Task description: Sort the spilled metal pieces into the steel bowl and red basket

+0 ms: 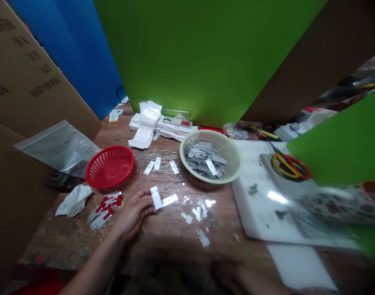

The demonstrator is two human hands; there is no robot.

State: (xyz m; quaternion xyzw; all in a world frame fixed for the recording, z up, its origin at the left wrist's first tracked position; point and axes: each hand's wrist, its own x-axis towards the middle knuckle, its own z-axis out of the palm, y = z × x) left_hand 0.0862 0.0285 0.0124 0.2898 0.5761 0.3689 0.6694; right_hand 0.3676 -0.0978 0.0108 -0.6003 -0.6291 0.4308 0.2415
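My left hand (135, 213) is closed on a small flat metal plate (155, 197), thumb and fingers pinching it. Touching or just behind its lower end, a second such plate (169, 200) lies on the table; whether the hand also grips that one is unclear. To their right are tiny washers (187, 199) and several small tabbed metal pieces (197, 214). Down at the bottom edge, my right hand (227, 272) is dark and smeared by motion, its fingers unreadable. Three loose plates (157, 163) lie beyond the left hand.
A cream basket (236, 166) holds many metal plates; a red basket (126, 170) stands left. Red-and-silver pieces (104, 211) lie beside the left wrist. Scissors (287, 166) rest on a white foam board (251, 209). A green panel (190, 53) and cardboard box (30, 82) border the table.
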